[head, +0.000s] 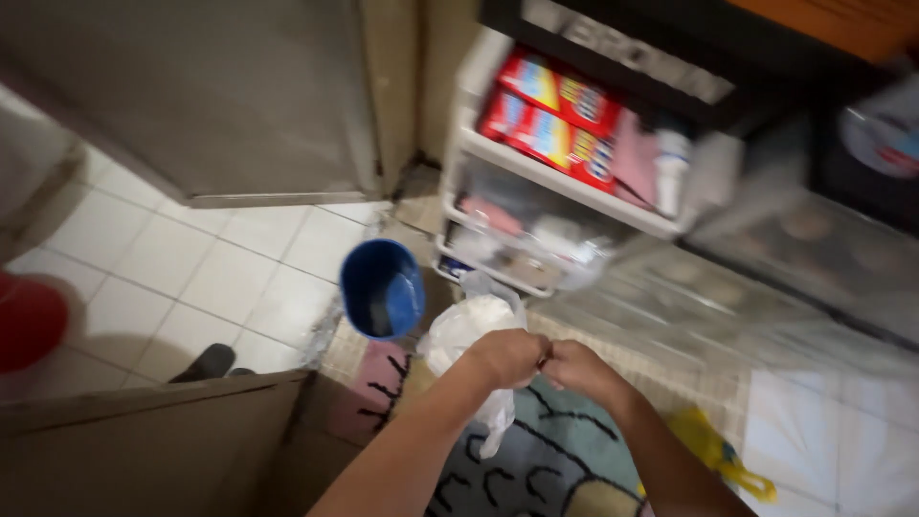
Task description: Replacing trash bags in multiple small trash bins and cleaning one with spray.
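Head view, looking down. The left hand and right hand meet knuckle to knuckle near the centre of the view, both closed into fists; together they pinch the gathered top of a white plastic bag. The bag bulges at 10 o'clock from the left hand, and a loose tail of it hangs at 6 o'clock below that hand. Motion blur hides the exact finger placement.

At 10 o'clock from the hands, just beyond the bag, stands a blue bucket with its open mouth facing the camera. Under the forearms lies a patterned floor mat in teal, pink and black. At 4 o'clock from the hands a yellow item lies on the floor, kind unclear. At 12 to 1 o'clock stands a white plastic drawer rack with red boxes on its upper shelf. White floor tiles spread at 9 o'clock, with a red object at the far left edge
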